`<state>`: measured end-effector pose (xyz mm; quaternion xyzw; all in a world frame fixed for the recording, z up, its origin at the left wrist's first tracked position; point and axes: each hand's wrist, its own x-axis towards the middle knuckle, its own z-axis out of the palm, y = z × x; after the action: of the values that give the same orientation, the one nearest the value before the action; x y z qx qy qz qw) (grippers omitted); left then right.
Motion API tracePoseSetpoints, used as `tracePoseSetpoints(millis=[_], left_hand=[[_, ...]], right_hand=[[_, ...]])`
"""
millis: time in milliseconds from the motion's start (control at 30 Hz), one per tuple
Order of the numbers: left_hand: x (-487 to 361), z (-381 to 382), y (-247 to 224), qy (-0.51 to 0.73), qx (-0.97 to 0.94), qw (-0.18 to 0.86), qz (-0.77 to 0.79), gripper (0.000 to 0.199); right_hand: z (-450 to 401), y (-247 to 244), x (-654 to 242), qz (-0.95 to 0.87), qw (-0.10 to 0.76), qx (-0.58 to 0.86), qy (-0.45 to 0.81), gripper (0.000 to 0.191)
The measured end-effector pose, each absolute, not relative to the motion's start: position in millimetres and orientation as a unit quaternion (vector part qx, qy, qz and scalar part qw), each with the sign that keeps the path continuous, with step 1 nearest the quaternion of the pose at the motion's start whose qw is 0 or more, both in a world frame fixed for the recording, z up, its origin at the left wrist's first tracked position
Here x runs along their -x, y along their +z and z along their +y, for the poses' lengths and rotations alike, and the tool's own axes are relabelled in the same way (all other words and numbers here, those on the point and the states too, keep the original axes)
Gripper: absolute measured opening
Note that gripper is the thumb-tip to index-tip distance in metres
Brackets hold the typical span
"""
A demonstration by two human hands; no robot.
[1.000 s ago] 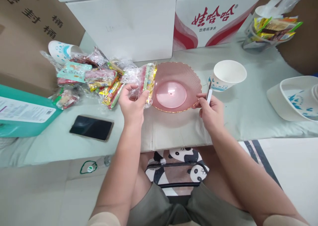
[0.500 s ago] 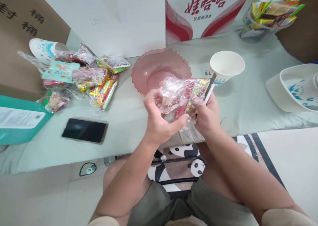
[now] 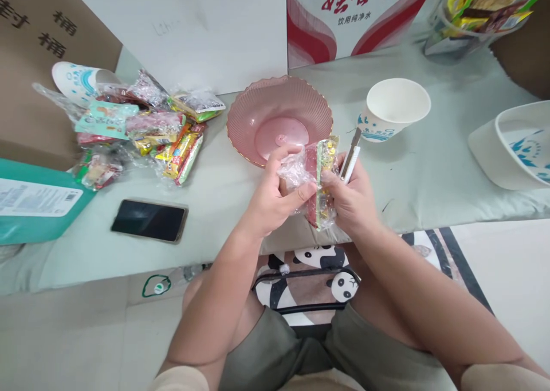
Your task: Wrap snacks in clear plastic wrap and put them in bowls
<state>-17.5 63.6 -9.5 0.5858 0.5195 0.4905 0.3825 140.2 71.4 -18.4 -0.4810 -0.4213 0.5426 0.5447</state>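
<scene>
Above the table's front edge, my left hand is closed on the crinkled clear end of a snack packet, its thumb pressing the wrapper. My right hand pinches the packet's coloured red, green and yellow side. The same hand also keeps hold of a utility knife with a white body, its grey blade pointing up and away. Just behind the hands lies a pink ribbed plate with a gold scalloped rim. A white paper cup stands to the right, close beyond the knife.
Several wrapped snacks are heaped at the left beside a tipped paper cup. A phone lies in front of them. Cartons line the back. A white container and a clear tub of snacks stand at the right.
Both hands have come slightly closer together, and the packet has turned more upright. The knife has shifted a little left and down with my right hand. The view has tilted slightly.
</scene>
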Motion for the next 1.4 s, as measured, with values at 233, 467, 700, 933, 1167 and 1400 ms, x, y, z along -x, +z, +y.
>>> tracePoseSetpoints(millis=[233,467,700,933,1167,1400], left_hand=[[24.8,74.6,-2.5,0.551,-0.552,0.449,0.436,0.049],[31.5,71.8,0.8,0.517,-0.569,0.453,0.451,0.029],[25.3,68.3,8.2,0.503,-0.598,0.441,0.441,0.026],[28.6,69.8,8.3,0.534,-0.609,0.342,0.476,0.030],[38.7,74.4,3.9,0.587,-0.608,0.233,0.481,0.031],[79.3,84.9,12.4,0.644,-0.555,0.251,0.463,0.040]], right_hand=[[73.7,0.8,-150.8,-0.322,0.578,0.464,0.589,0.024],[50.7,25.5,-153.4,-0.412,0.395,0.410,0.711,0.044],[50.6,21.1,-143.1,-0.371,0.317,0.419,0.766,0.040],[45.7,23.6,-139.0,-0.373,0.272,0.421,0.781,0.035],[39.8,20.7,-132.0,-0.425,0.222,0.451,0.753,0.034],[35.6,3.9,-143.7,-0.620,0.128,0.400,0.663,0.041]])
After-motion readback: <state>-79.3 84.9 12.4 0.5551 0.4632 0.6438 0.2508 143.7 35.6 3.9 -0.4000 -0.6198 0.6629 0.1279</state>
